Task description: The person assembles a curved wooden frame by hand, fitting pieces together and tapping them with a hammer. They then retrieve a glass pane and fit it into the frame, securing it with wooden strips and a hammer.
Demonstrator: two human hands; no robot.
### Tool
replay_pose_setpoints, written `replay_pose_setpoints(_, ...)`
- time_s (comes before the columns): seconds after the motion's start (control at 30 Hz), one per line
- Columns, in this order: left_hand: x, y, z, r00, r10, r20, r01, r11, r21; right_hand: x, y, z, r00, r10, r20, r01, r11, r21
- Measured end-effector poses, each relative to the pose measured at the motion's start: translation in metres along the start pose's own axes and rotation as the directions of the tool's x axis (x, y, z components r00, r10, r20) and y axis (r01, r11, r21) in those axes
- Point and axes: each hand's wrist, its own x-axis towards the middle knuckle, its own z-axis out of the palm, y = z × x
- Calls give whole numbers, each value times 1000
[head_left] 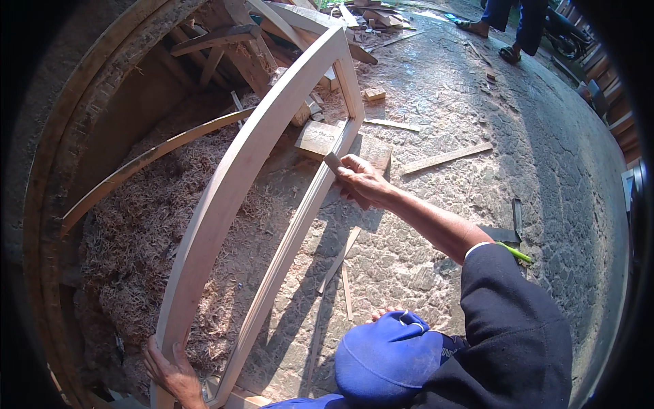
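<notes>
A pale wooden frame [225, 174] with one curved side and one straight grooved rail stands tilted across the middle, running from the lower left to the top. Near its lower end my left hand [174, 375] is closed over the curved side, thumb on one face and fingers round the outer edge. My right hand [361, 180] pinches a brown-grey strip that looks like sandpaper [332, 161], pressed against the straight rail towards the far end. Part of the strip hangs below the fingers. Beneath the rail, close to that hand, lies a wooden block [317, 138].
Wood shavings [139, 266] heap up at left, beside a large curved timber [51, 170]. A thin curved strip [160, 151] spans the heap. Offcuts [446, 158] litter the rough ground. A dark L-shaped tool [516, 218] lies right. Another person's legs [514, 27] are far right.
</notes>
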Motion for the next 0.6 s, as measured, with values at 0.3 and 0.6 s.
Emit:
replay_pose_setpoints(0.3,13,47,-39,973,-28,230,58,990,-128,-57,52,-26,994,94,60,-65,927,-369)
replay_pose_setpoints(0.6,40,88,-13,976,128,175,-101,982,-158,-162,145,-7,908,288,305,87,583,-808)
